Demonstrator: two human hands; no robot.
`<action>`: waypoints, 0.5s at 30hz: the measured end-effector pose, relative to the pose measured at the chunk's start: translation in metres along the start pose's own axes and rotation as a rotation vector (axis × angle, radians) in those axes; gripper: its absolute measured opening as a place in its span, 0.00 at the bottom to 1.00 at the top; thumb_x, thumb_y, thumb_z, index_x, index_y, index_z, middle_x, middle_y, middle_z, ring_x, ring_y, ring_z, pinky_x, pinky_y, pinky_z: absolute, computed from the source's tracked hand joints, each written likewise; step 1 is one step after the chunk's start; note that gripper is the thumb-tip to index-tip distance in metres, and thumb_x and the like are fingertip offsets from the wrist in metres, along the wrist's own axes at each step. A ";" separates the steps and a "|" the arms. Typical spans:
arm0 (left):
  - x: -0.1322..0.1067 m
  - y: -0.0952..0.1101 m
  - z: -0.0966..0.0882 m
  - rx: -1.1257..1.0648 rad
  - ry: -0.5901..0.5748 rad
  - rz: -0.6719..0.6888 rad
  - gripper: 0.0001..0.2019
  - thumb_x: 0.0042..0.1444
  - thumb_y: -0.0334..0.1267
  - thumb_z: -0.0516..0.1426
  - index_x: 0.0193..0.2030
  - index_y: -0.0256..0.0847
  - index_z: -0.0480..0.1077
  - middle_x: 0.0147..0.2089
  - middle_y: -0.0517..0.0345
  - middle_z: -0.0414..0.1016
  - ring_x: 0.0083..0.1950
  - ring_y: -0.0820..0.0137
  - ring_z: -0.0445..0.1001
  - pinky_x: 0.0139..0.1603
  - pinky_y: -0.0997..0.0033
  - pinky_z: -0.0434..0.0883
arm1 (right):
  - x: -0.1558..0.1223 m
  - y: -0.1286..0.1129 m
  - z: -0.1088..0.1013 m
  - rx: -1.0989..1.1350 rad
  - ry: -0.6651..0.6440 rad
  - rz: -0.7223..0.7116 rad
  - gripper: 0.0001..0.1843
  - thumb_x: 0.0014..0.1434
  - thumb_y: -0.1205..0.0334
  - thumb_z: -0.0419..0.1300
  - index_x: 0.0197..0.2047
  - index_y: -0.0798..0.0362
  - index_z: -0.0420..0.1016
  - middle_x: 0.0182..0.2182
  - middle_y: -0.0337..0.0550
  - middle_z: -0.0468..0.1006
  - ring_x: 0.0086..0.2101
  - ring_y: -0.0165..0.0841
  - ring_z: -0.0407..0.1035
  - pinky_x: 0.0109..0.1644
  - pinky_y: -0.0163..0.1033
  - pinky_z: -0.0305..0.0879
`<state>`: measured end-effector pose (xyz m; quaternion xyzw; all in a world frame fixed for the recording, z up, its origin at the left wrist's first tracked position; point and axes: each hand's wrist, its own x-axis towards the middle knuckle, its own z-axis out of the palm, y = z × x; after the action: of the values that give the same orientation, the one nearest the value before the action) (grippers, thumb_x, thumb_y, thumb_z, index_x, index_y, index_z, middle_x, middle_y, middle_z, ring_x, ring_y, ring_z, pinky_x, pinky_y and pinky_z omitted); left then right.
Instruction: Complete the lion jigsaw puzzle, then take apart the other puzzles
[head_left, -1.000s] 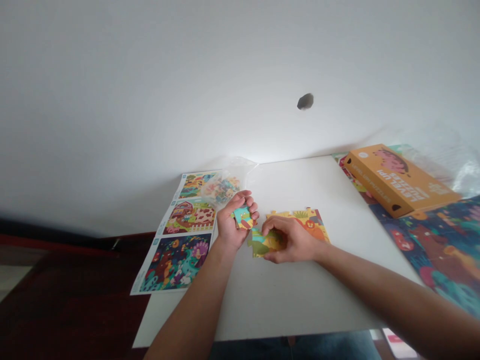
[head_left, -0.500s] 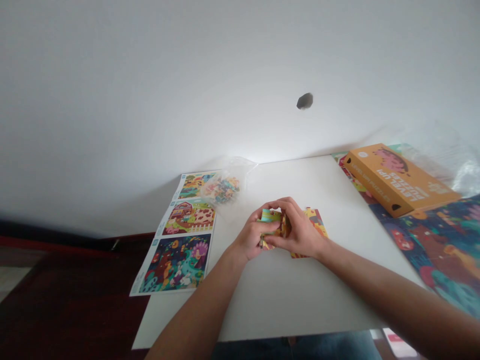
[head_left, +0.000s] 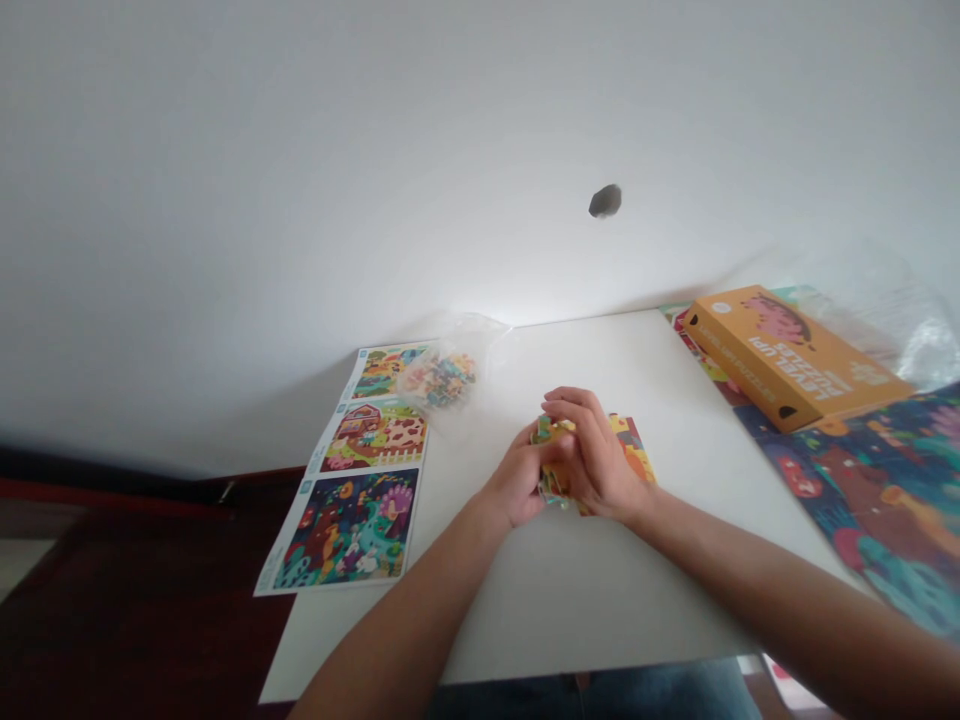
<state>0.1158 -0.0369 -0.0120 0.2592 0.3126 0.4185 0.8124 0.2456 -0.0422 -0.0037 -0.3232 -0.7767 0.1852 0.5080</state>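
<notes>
Both hands are curled nearly closed above the white table. The left hand and right hand together grip a small bunch of puzzle pieces, held between them. A yellow puzzle section lies just beside the right hand. At right, the orange box reads "LEVEL UP! PUZZLES", upside down from this view. A clear bag of pieces rests on a printed sheet.
</notes>
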 end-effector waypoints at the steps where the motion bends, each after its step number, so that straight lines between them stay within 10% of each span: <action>1: 0.000 0.005 -0.002 -0.003 0.036 0.054 0.16 0.42 0.31 0.66 0.40 0.38 0.70 0.32 0.59 0.73 0.34 0.68 0.76 0.33 0.71 0.71 | 0.001 0.002 -0.003 -0.037 0.026 0.032 0.19 0.69 0.65 0.44 0.62 0.50 0.57 0.54 0.54 0.63 0.55 0.41 0.61 0.56 0.53 0.65; 8: -0.012 0.051 -0.015 -0.078 0.158 0.324 0.13 0.48 0.34 0.63 0.40 0.42 0.68 0.30 0.63 0.67 0.32 0.73 0.70 0.36 0.68 0.72 | 0.002 0.029 -0.015 -0.299 -0.503 0.130 0.36 0.54 0.48 0.66 0.62 0.49 0.64 0.52 0.54 0.71 0.50 0.49 0.63 0.55 0.59 0.60; 15: -0.012 0.058 -0.019 -0.097 0.159 0.309 0.11 0.48 0.37 0.64 0.33 0.40 0.65 0.31 0.62 0.67 0.30 0.74 0.69 0.33 0.71 0.70 | 0.000 0.037 -0.007 -0.218 -0.480 0.201 0.38 0.50 0.52 0.69 0.61 0.51 0.62 0.47 0.50 0.73 0.47 0.44 0.66 0.57 0.55 0.59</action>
<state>0.0667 -0.0142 0.0188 0.2306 0.3118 0.5724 0.7225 0.2633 -0.0162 -0.0239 -0.3981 -0.8542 0.2211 0.2509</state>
